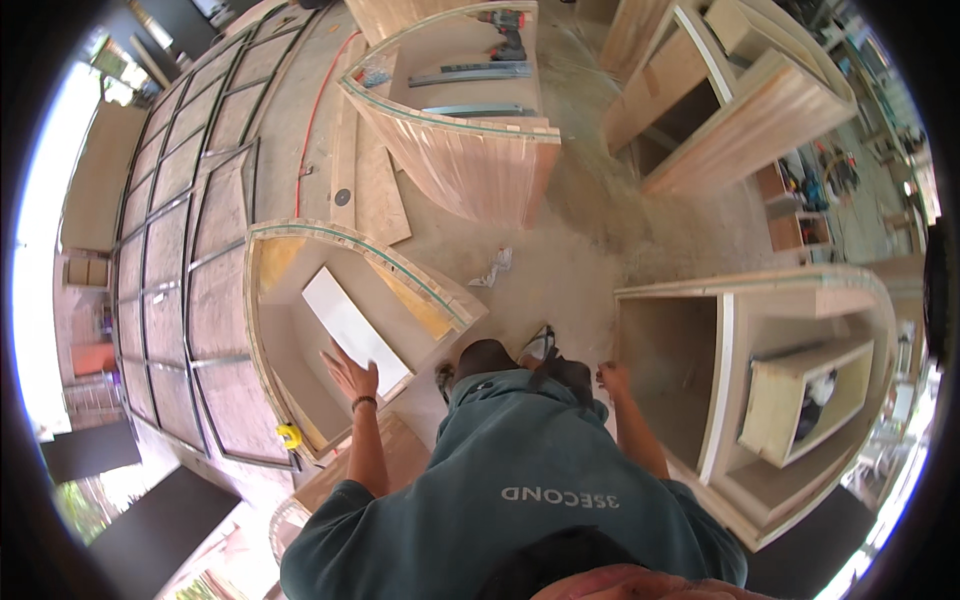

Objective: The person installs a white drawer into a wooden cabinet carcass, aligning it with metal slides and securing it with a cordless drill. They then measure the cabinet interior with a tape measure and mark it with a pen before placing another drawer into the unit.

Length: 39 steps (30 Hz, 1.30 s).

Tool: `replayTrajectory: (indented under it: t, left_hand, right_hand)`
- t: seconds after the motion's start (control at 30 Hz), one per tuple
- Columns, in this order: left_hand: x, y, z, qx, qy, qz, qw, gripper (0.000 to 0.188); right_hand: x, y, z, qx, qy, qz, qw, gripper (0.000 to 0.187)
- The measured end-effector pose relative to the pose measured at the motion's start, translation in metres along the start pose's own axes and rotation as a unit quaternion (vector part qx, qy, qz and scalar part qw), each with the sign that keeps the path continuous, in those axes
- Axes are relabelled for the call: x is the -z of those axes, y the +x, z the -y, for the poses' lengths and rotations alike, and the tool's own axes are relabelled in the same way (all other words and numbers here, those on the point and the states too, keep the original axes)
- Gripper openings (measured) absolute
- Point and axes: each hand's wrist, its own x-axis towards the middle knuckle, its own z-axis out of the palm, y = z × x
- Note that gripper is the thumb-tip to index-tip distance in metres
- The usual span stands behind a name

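Note:
A white panel [352, 330] leans or lies inside a curved, pointed wooden cabinet [262, 335] on my left. My left hand [352, 376] is open over the panel's near end, fingers spread; whether it presses on the panel is hard to tell. My right hand [612, 379] hangs by my right knee with its fingers curled, near the opening of another wooden cabinet [665, 350]. What it holds, if anything, does not show. A yellow tape measure [289, 436] sits on the left cabinet's near rim.
A third curved cabinet [455, 165] ahead carries a cordless drill [509, 38] and metal drawer slides [470, 73]. The right cabinet contains a drawer box [762, 405]. Boards [385, 195], crumpled scrap [493, 268], a red hose [318, 125] and a black metal frame [190, 195] lie on the floor.

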Motion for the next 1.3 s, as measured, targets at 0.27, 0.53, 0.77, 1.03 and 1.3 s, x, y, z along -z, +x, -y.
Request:
replayTrajectory:
  t: [0.27,0.53,0.77,1.03,1.3]
  left_hand:
    - [0.084,0.042,-0.267,-0.131,-0.285,-0.126,0.941,0.070]
    - [0.062,0.120,-0.410,-0.165,-0.359,-0.030,0.918,0.044]
    - [0.005,0.198,-0.555,-0.290,-0.326,-0.017,0.900,0.035]
    - [-0.023,0.217,-0.624,-0.280,-0.221,0.073,0.931,0.039]
    - [-0.080,0.220,-0.657,-0.193,-0.135,0.105,0.966,0.044]
  right_hand:
    - [0.047,0.080,0.095,-0.037,-0.029,0.075,0.996,0.036]
    - [0.034,0.173,0.208,-0.005,-0.031,0.145,0.989,0.034]
    - [0.087,0.340,0.208,0.250,-0.285,0.005,0.925,0.039]
    - [0.112,0.366,0.432,0.074,-0.147,0.081,0.983,0.029]
    - [0.089,0.465,0.574,0.234,-0.319,0.103,0.912,0.027]
